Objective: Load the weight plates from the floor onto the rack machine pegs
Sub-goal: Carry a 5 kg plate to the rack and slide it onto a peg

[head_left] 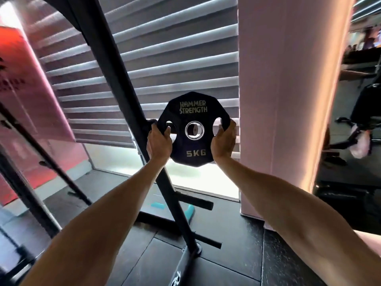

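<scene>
L hand (159, 142) gripping; R hand (223, 141) gripping

Black "5KG" weight plate (193, 129) upright, its centre hole lined up with a rack peg (194, 130).

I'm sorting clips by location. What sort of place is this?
Most likely a gym: both hands hold a weight plate marked 5KG, a black rack with pegs stands ahead, and the floor has dark mats.
</scene>
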A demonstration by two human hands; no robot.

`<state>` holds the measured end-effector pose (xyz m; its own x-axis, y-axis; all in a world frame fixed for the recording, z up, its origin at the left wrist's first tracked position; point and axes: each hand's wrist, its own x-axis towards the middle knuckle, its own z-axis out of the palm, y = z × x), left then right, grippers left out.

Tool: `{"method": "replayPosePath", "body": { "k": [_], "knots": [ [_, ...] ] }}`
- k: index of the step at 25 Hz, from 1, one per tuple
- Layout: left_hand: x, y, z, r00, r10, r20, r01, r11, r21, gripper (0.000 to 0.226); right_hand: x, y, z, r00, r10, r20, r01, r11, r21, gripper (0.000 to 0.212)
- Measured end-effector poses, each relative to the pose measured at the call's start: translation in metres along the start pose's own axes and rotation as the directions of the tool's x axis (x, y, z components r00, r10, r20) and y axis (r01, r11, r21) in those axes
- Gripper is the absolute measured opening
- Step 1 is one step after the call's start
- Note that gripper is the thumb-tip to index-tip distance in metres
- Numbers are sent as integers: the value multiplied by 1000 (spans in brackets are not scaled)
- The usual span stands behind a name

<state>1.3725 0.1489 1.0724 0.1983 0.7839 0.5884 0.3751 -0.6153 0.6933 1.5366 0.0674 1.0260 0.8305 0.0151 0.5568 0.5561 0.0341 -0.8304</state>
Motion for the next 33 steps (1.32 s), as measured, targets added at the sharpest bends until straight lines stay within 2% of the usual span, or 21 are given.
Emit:
{"method": "replayPosePath", "body": {
  "k": [8,13,16,21,25,29,30,31,33],
  "knots": [
    [4,-2,38,999,-18,-51,24,993,112,34,27,44,23,989,46,144,-60,994,95,28],
    [10,1,38,993,-17,-117,38,983,181,36,37,45,41,973,41,228,-79,984,160,24],
    [9,-2,39,988,37,-150,-2,974,228,37,41,52,48,963,32,268,-75,986,150,25],
    [-1,-5,45,969,180,-171,-132,957,259,46,52,57,53,911,98,400,-183,966,181,25],
    [-7,-2,50,958,256,-132,-215,940,266,57,55,53,48,828,191,527,-262,963,64,26],
    [-6,12,55,902,426,-69,-399,883,246,55,80,47,67,699,350,623,-248,937,-248,41],
    [-1,12,55,880,472,-49,-443,855,269,52,81,49,71,663,366,653,-282,930,-235,47],
    [4,11,54,864,503,-28,-475,831,289,50,78,49,72,636,361,682,-369,919,-142,53],
    [11,5,55,849,528,-26,-495,811,311,47,67,49,71,597,336,728,-572,815,94,61]
  ]
}}
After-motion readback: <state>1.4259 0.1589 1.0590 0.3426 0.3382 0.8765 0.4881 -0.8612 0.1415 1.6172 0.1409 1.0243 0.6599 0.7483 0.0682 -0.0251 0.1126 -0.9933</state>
